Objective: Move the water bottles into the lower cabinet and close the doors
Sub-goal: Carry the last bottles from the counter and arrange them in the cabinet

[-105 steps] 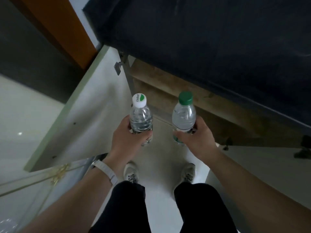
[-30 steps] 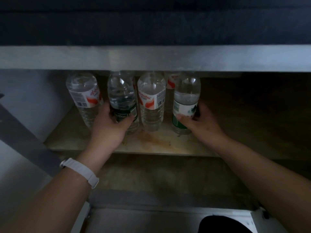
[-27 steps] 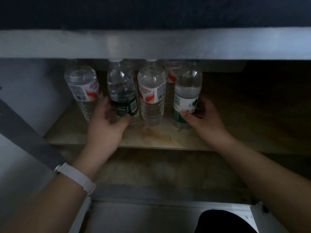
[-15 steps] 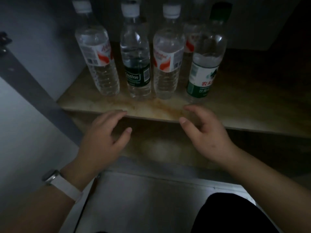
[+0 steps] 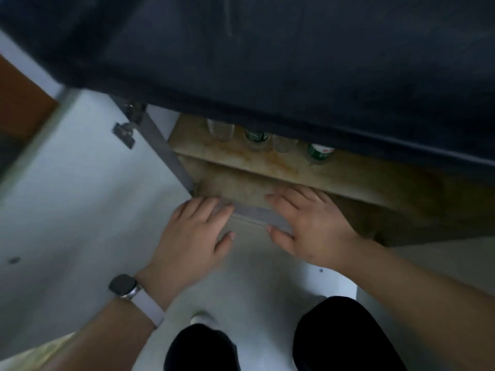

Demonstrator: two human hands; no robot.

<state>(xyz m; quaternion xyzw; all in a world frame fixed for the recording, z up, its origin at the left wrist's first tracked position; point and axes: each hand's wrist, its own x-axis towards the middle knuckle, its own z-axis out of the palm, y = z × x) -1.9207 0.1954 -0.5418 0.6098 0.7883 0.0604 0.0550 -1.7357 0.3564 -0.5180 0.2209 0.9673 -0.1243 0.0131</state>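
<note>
Head view, looking steeply down at the lower cabinet (image 5: 348, 210). Your left hand (image 5: 192, 236) and right hand (image 5: 310, 226) hang palm-down side by side at the cabinet's front edge, fingers straight and loosely spread, nothing in either. Fingertips of both lie over the grey bottom rail (image 5: 254, 212); you cannot tell from this angle whether they touch it.

Four water bottles (image 5: 255, 137) stand upright in a row on the stained wooden shelf (image 5: 267, 163) inside, toward its left end. Only their lower halves show under the dark bench top (image 5: 267, 49). From the left: a clear bottle (image 5: 221, 129), a dark-green-labelled bottle, another clear bottle (image 5: 284, 143), then a bright-green-labelled bottle (image 5: 320, 153) set slightly apart to the right and nearer the shelf's front edge.

Left cabinet door (image 5: 80, 183) stands wide open, white inner face up, metal hinge (image 5: 124, 131) showing at its top corner.

Smartwatch (image 5: 123, 286) on a pale strap sits on your left wrist. Black trouser legs (image 5: 342, 338) and one white shoe (image 5: 203, 318) show over the pale floor (image 5: 254, 269).
</note>
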